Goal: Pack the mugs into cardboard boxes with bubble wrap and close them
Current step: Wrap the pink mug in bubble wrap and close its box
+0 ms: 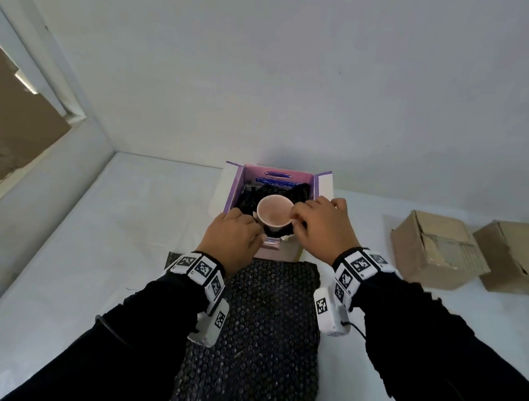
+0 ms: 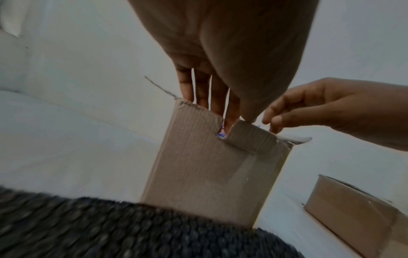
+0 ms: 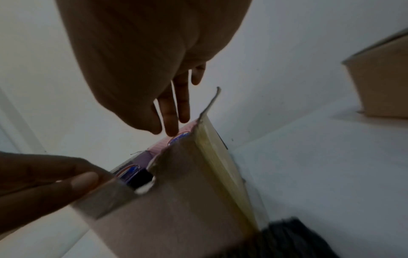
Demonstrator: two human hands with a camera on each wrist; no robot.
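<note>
Both hands reach into the open box (image 1: pixel 272 182). The left hand (image 1: pixel 232 237) extends near-straight fingers over the near rim; its grip cannot be confirmed. The right hand (image 1: pixel 320 226) curls its fingertips at the rim of the pink mug (image 1: pixel 274 214); actual hold unclear. The mug sits upright in black bubble wrap inside the box, at the desk's (image 1: pixel 119 235) far edge. A bubble-wrap sheet (image 1: pixel 268 328) lies nearer. Two closed cartons (image 1: pixel 438 250) stand toward the desk's right edge.

Glossy ceramic mug (image 1: pixel 274 213), corrugated cardboard box (image 2: pixel 205 167)
</note>
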